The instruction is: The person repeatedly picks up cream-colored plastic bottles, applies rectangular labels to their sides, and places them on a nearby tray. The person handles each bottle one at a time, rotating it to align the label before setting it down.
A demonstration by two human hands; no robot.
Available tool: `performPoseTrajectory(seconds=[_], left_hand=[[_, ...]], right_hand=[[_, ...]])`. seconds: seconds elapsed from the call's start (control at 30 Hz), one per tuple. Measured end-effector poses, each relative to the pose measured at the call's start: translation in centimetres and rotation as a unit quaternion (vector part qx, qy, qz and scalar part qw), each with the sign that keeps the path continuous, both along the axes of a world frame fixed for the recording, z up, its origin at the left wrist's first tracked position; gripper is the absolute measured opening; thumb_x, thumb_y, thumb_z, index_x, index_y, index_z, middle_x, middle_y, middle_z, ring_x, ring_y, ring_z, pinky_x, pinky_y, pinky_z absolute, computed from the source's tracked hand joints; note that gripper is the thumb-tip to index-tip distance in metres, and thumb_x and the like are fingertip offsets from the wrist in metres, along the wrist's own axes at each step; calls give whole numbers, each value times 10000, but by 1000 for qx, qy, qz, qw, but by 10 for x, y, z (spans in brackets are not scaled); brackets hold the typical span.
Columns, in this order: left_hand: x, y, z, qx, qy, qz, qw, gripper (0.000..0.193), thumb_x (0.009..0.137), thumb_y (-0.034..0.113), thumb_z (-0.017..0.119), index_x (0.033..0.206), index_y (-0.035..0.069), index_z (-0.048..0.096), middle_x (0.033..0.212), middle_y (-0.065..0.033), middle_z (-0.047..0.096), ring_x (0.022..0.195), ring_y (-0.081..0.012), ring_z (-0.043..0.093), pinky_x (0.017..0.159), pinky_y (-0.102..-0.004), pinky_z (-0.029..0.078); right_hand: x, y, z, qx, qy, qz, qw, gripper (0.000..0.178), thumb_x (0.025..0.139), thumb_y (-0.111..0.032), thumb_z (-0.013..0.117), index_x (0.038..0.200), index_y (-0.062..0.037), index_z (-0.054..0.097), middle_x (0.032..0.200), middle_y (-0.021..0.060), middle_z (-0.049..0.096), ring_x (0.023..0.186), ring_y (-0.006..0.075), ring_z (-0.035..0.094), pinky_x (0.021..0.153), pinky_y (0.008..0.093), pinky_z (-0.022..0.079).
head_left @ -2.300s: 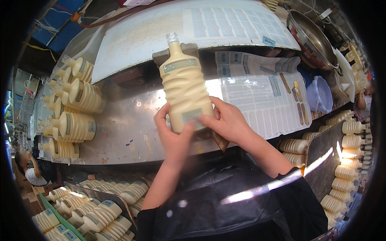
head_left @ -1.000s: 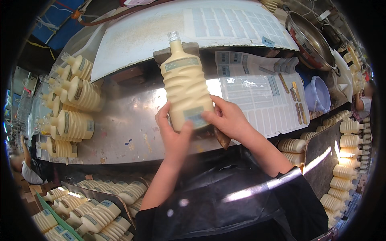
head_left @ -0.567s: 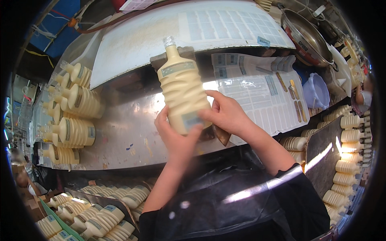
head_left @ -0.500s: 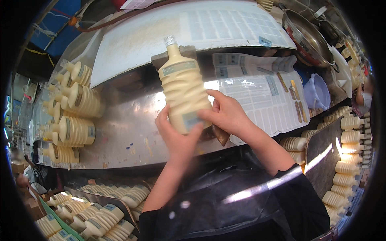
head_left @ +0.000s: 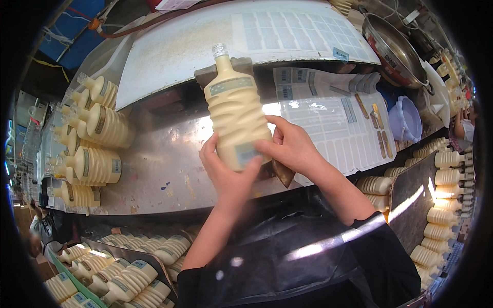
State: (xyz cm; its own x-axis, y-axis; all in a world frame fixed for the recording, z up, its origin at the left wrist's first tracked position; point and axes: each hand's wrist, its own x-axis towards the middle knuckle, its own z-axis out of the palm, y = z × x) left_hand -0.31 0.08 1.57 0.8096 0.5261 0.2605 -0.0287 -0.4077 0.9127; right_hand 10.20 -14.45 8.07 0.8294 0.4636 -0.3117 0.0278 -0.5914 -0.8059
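A cream-coloured bottle (head_left: 235,115) with wavy ridged sides and a clear threaded neck lies with its neck pointing away from me, propped on a dark rest (head_left: 206,75). My left hand (head_left: 226,177) grips the lower left side of its base end. From the right, my right hand (head_left: 294,146) holds the same end, fingers along the side and thumb on the front. Both thumbs press at a blue-grey label (head_left: 246,153) near the base. Another label band (head_left: 232,85) crosses the bottle's shoulder. Beneath my right hand, a brown pointed piece (head_left: 283,173) sticks out.
Cream bottles (head_left: 105,126) stand grouped on the metal table's left side. Label sheets (head_left: 328,120) lie to the right, with narrow yellowish tools (head_left: 377,115) on them. Beyond are a lilac bucket (head_left: 405,119) and a large pan (head_left: 393,49). Crated bottles (head_left: 131,280) fill the lower left.
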Motion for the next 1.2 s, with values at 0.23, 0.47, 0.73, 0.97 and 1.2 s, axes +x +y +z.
performPoseTrajectory(seconds=[0.23,0.47,0.73,0.97,1.2], left_hand=[[0,-1,0,-1,-2,-2,1000,863,751,228,824,1435,-18,359,1357,-191,403,1297,-355,420,1117,-474,363],[-1,5,-9,-147,-27,-21,988,670,883,153,685,1452,-27,380,1388,-172,399,1336,-307,408,1150,-438,338],[-1,6,-10,-147,-27,-25,988,675,880,157,687,1450,-26,376,1387,-173,398,1330,-307,411,1154,-433,333],[-2,8,-1,-67,-4,-26,997,792,775,194,791,1421,-20,384,1375,-185,406,1310,-323,433,1123,-438,375],[-2,7,-1,-75,0,-22,997,807,763,195,803,1419,-16,381,1362,-179,409,1300,-319,442,1115,-438,384]], right_hand=[[-1,-1,0,0,-1,-3,1000,774,788,-472,754,1400,-33,578,876,180,719,826,313,720,772,409,557],[-4,1,-8,24,-34,-20,999,726,820,-359,788,1403,13,569,698,14,577,648,119,568,626,293,481],[-3,1,-8,22,-19,-14,999,747,815,-397,780,1411,0,565,755,65,628,706,176,620,673,328,507],[3,-5,-16,54,4,-4,999,791,801,-468,770,1413,-13,563,857,177,722,812,301,725,762,401,560],[0,-2,-8,18,-4,-7,1000,793,803,-464,770,1417,-10,558,872,182,722,820,304,724,773,400,562]])
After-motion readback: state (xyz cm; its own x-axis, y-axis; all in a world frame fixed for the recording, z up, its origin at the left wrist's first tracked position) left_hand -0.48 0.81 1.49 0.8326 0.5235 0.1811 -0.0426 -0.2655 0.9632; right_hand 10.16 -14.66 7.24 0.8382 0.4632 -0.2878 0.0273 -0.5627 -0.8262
